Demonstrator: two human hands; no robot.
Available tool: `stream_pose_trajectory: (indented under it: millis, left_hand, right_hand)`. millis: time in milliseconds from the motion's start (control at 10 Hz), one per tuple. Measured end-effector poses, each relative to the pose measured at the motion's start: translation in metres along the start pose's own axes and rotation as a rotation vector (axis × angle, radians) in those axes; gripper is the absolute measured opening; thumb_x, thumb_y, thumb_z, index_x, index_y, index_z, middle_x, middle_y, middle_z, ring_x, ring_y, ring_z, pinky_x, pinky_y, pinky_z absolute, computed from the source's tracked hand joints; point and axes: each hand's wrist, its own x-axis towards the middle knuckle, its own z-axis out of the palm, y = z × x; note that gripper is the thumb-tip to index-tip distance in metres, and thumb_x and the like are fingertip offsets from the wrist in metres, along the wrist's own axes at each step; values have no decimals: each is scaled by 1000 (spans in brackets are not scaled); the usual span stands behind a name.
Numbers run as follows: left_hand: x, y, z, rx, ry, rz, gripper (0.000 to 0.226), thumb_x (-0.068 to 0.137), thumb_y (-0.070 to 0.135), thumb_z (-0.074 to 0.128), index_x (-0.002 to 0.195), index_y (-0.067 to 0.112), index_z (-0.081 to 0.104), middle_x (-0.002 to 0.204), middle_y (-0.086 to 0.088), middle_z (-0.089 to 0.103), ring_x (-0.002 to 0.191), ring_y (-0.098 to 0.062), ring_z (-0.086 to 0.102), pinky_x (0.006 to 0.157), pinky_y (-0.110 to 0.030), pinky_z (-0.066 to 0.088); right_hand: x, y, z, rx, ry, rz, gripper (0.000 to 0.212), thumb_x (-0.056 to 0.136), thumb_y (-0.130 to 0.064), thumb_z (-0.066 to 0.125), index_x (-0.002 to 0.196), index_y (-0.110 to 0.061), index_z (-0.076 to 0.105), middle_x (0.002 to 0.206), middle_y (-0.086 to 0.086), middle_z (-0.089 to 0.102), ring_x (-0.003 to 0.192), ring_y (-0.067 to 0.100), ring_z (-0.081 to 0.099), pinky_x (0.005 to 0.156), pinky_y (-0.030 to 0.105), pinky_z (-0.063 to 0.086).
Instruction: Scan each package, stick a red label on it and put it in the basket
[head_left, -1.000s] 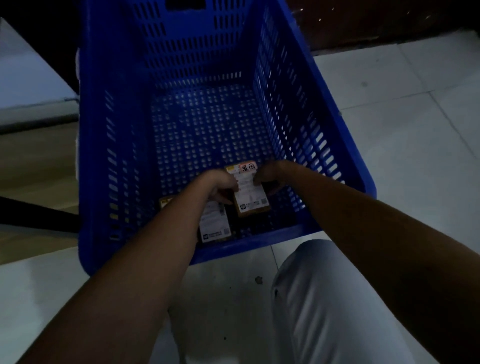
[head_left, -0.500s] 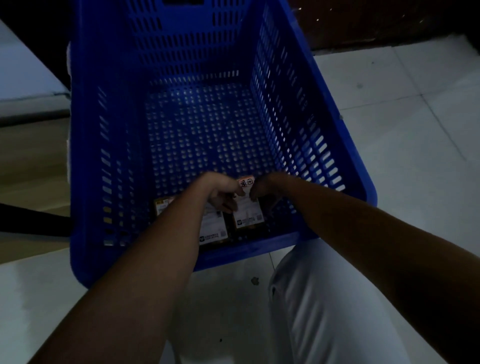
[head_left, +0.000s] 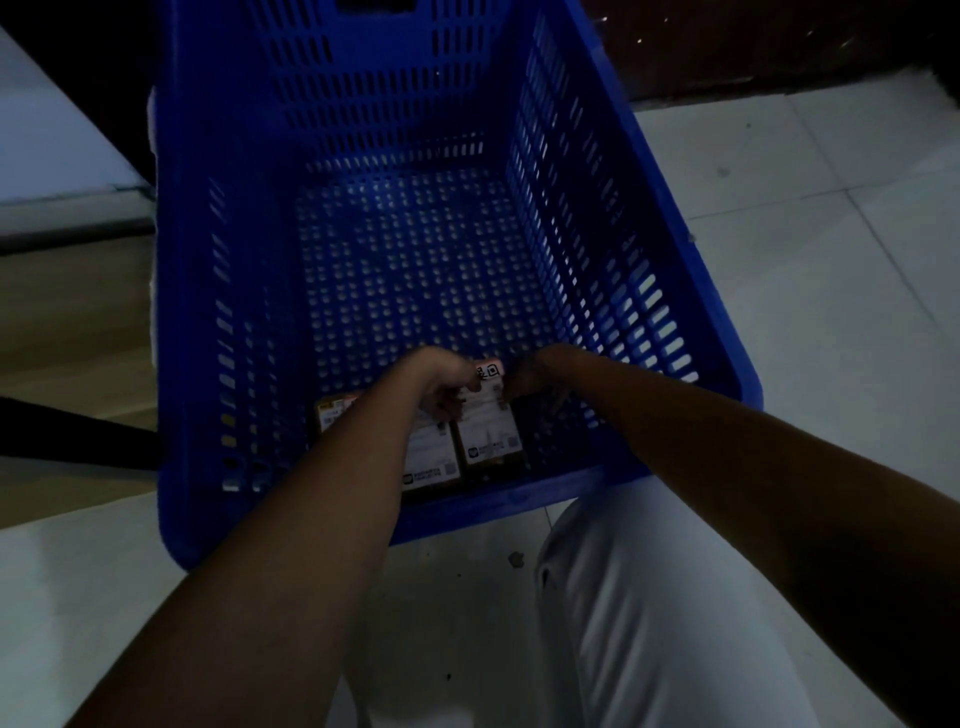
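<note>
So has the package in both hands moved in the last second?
Yes. The package has dropped toward the basket's near wall, settling beside the other package.

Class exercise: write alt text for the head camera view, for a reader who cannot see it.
Both hands, left hand and right hand, hold a labelled package low inside a blue plastic basket, beside another package at its near wall. The scene is dim, on a pale tiled floor.

I'm seeing my left forearm (head_left: 332, 499) covering most of the left package (head_left: 332, 410); label print is staying too dim to read.
</note>
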Motion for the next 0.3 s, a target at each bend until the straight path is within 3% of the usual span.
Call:
stream_pose_trajectory:
  millis: [100, 200, 300]
  left_hand:
    - [-13, 5, -5, 110, 58, 28, 34, 99, 21, 48, 129, 6, 44, 102, -13, 57, 87, -23, 59, 85, -34, 51]
    - [-38, 13, -8, 216, 168, 122, 18, 98, 17, 46, 111, 6, 52, 82, -9, 53, 68, -19, 52, 76, -33, 47]
    - [-63, 24, -17, 396, 489, 260, 21, 92, 22, 54, 104, 5, 57, 82, -7, 52, 78, -23, 56, 75, -33, 51]
  right_hand:
    - [-11, 1, -9, -92, 47, -43, 59, 96, -28, 57, 147, -9, 32, 144, 14, 42, 122, 29, 51, 94, 35, 49]
    - [-29, -4, -18, -230, 125, -101, 42, 99, -25, 50, 136, -6, 45, 130, 11, 53, 104, 26, 58, 81, 31, 50]
    - [-40, -4, -32, -368, 370, -226, 39, 98, -28, 48, 131, -9, 53, 133, 12, 55, 110, 27, 57, 92, 36, 49]
